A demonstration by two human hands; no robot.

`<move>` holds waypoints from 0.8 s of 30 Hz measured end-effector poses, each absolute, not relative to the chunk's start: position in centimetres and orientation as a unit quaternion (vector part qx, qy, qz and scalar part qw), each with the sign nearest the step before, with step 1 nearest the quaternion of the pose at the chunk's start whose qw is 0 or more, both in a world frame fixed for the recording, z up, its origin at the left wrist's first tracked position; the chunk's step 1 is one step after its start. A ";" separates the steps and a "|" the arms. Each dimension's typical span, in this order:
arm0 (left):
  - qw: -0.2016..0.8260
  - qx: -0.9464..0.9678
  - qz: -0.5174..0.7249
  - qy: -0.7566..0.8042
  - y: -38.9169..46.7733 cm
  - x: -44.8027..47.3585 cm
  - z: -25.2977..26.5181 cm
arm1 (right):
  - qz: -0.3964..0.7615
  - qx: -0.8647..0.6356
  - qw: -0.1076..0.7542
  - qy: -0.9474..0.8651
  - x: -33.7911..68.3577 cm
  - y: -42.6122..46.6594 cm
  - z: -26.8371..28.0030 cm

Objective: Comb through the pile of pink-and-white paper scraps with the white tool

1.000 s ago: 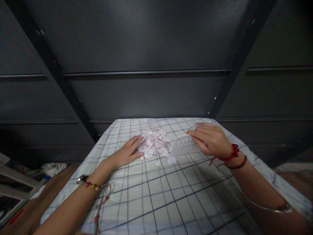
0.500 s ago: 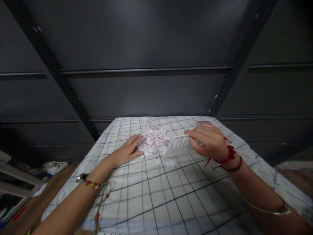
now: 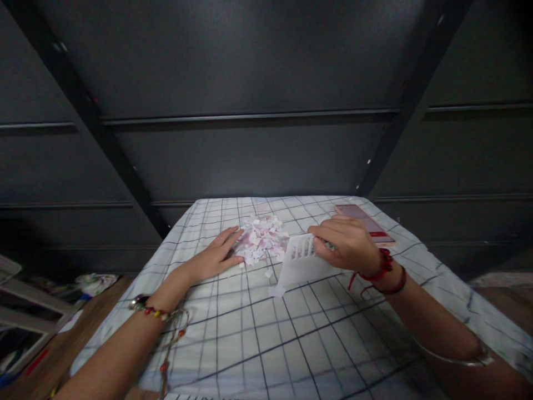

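Note:
A heap of torn paper scraps (image 3: 263, 240), white with pink marks, lies on the checked tablecloth (image 3: 258, 328). My left hand (image 3: 217, 256) rests flat at the heap's left edge, fingers spread. In my right hand (image 3: 347, 241), closed on its slotted top edge, is a white plastic scraper-like plate (image 3: 306, 268), held tilted with its lower edge down at the cloth. Loose paper pieces (image 3: 277, 290) lie by the plate's lower left corner, and a small scrap (image 3: 268, 273) sits between plate and heap. The fingers cover part of the slots.
A phone (image 3: 366, 222) with a pinkish screen lies behind my right hand. Dark panels (image 3: 250, 155) rise beyond the table's far edge. At the left, a pale chair frame (image 3: 33, 300) and a bundle of cloth (image 3: 95, 283) are by the wooden floor.
My right hand has drawn the white plate slightly toward me, onto the loose scraps, which have shifted nearer. More of the phone shows. My left hand stays in place.

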State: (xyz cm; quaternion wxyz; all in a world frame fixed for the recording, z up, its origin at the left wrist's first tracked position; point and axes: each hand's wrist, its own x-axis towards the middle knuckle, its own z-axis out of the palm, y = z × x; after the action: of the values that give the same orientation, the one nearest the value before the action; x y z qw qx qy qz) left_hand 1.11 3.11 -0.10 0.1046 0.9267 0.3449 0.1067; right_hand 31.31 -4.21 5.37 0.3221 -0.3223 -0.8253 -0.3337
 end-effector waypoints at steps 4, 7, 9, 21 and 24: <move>0.105 0.928 0.102 0.343 3.0 1.2 0.0 | -0.363 -0.353 0.344 -0.791 30.3 -4.4 5.1; 0.105 0.928 0.099 0.345 2.9 1.2 0.1 | -0.377 -0.356 0.319 -0.793 29.6 -4.7 5.1; 0.108 0.926 0.099 0.347 2.9 1.2 0.1 | -0.362 -0.350 0.301 -0.810 29.3 -4.9 5.3; 0.119 0.924 0.103 0.350 2.8 1.0 0.3 | -0.304 -0.318 0.301 -0.846 29.3 -5.5 5.6; 0.117 0.923 0.103 0.351 2.8 1.0 0.3 | -0.294 -0.311 0.301 -0.852 29.5 -5.6 5.7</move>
State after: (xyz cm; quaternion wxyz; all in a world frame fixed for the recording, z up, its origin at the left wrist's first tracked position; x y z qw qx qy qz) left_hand 1.03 2.76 0.32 0.1170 0.9234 0.3508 0.1029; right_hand 29.46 -5.56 5.74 0.3006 -0.3109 -0.8524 -0.2937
